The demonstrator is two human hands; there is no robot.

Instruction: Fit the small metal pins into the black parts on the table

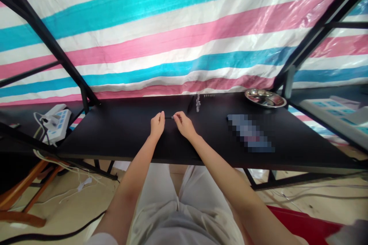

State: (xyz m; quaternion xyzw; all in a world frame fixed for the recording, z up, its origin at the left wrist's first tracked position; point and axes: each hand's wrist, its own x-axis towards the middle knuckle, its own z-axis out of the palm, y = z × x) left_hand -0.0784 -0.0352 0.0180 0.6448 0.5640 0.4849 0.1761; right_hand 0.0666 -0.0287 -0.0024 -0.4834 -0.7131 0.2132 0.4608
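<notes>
Left hand (158, 125) and right hand (184, 125) narrowly pinch thin dark rod (169, 118); slack grip could let it roll toward clear pieces (198, 103) farther off, rightward.

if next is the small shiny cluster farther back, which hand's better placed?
Right, probably: the right hand lies nearer the small shiny cluster, with the left hand farther across. Both appear to grip the thin dark piece, so the right must let go first.

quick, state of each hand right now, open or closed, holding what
Left hand: closed, holding one end of a thin, dark, rod-like object, material unclear.
Right hand: closed on the same object's greyish end.
</notes>
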